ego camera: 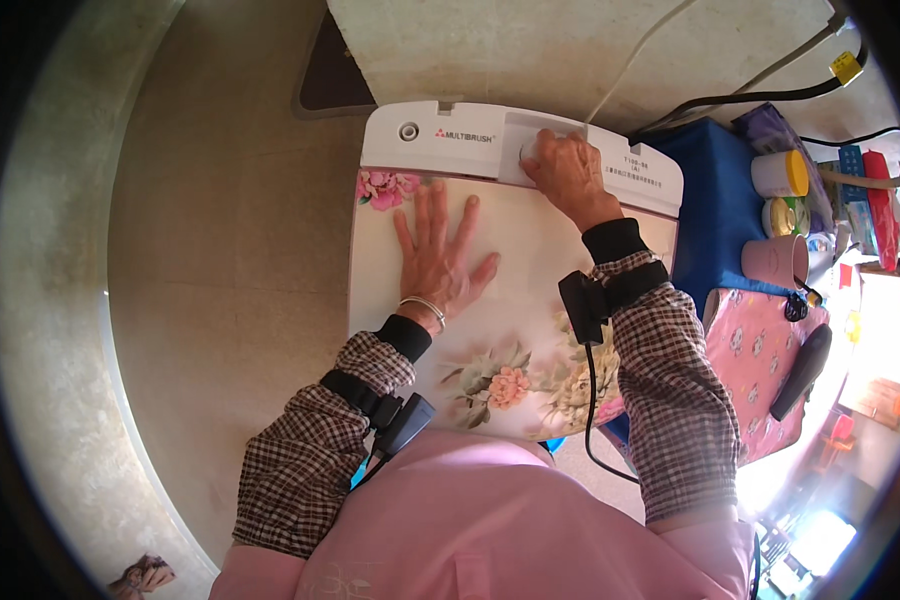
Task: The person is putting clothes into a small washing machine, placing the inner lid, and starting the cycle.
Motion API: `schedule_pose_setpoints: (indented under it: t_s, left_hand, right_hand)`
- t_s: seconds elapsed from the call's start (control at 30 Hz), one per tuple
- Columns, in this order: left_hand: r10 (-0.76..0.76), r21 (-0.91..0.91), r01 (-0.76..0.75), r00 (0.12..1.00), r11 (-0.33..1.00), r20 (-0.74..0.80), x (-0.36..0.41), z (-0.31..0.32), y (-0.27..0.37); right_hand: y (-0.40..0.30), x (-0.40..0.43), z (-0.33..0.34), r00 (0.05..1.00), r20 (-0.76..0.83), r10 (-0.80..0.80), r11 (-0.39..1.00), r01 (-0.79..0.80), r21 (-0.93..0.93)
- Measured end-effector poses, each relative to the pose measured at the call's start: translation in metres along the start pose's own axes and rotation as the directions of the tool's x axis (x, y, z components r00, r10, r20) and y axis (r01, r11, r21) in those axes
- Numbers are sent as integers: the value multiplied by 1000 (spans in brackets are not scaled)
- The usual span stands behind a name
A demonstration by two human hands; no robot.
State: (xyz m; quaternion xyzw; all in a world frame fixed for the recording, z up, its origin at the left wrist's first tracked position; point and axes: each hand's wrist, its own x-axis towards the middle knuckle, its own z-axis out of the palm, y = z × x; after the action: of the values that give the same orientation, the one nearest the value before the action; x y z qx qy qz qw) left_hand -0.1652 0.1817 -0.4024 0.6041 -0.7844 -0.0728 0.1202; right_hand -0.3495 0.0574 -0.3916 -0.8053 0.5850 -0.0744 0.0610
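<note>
Before me stands what looks like a top-loading washing machine with a flower-printed lid (517, 307) and a white control panel (450, 150) along its far edge. My left hand (442, 262) lies palm down on the lid near its far left, fingers spread, holding nothing. At the panel's recessed middle, the curled fingers of my right hand (570, 176) are closed around a pale round knob (526, 156), mostly hidden by them. A plain round fitting (409, 132) sits at the panel's left end, and the panel bears writing.
Right of the machine, a blue cloth (701, 202) covers a surface holding a yellow-lidded jar (776, 175) and a pink cup (766, 259). Nearer lies a pink printed cloth (742, 352) with a dark elongated object (801, 371). A black cable (757, 96) runs behind.
</note>
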Motion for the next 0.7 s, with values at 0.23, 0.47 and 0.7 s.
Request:
schedule_pose_setpoints:
  t_s: [0.23,0.47,0.7]
  left_hand:
    - [7,-11,-7,1000,1000,4,2,0,-3]
    - [-2,-21,2,1000,1000,1,0,0,-1]
    - [-2,-28,2,1000,1000,-2,2,0,-2]
  right_hand:
    - [0,1,2,997,-80,10,1000,-8,22]
    - [-6,1,1,996,-70,64,998,-62,29]
    - [-5,2,6,993,-83,88,996,-87,9]
